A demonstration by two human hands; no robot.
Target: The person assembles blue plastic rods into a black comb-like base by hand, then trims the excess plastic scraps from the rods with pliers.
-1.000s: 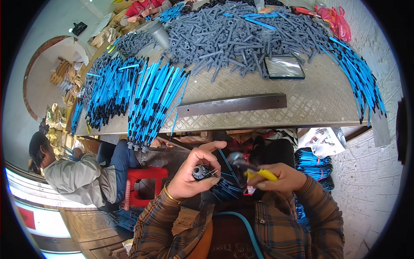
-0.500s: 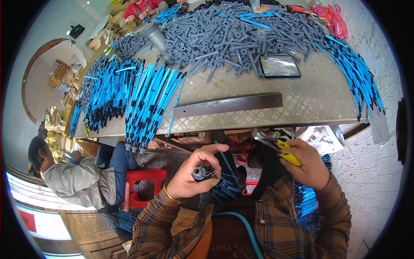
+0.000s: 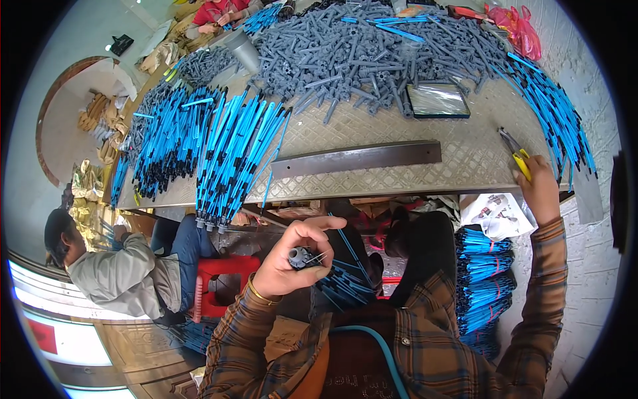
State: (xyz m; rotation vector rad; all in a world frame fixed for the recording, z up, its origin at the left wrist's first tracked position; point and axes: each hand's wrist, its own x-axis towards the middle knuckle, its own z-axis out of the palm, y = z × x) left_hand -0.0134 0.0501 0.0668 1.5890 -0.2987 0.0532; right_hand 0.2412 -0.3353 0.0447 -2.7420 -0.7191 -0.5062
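My left hand [image 3: 274, 274] is closed around a grey plastic piece [image 3: 299, 257] with a round, notched end, held in front of my lap. A few thin metal pins [image 3: 317, 259] stick out beside it between thumb and fingers. Out to the right, my right hand [image 3: 539, 187] is at the table's front edge, its fingers on the yellow handle of a pair of pliers [image 3: 520, 162]. The metal jaws point away from me, over the tabletop. Blue rods [image 3: 345, 282] with dark parts lie across my lap, partly behind my left hand.
A dark metal bar [image 3: 355, 158] lies along the table [image 3: 475, 149]. Behind it are a heap of grey plastic pieces [image 3: 332, 53] and a shallow tray [image 3: 437, 101]. Bundled blue rods [image 3: 242, 153] fill the left side. A person [image 3: 126, 272] sits at left; another [image 3: 219, 13] works at the far side.
My right hand has carried the pliers rightward and away from me, from above my lap to the table's right front. My left hand has shifted slightly left, still holding the grey piece.
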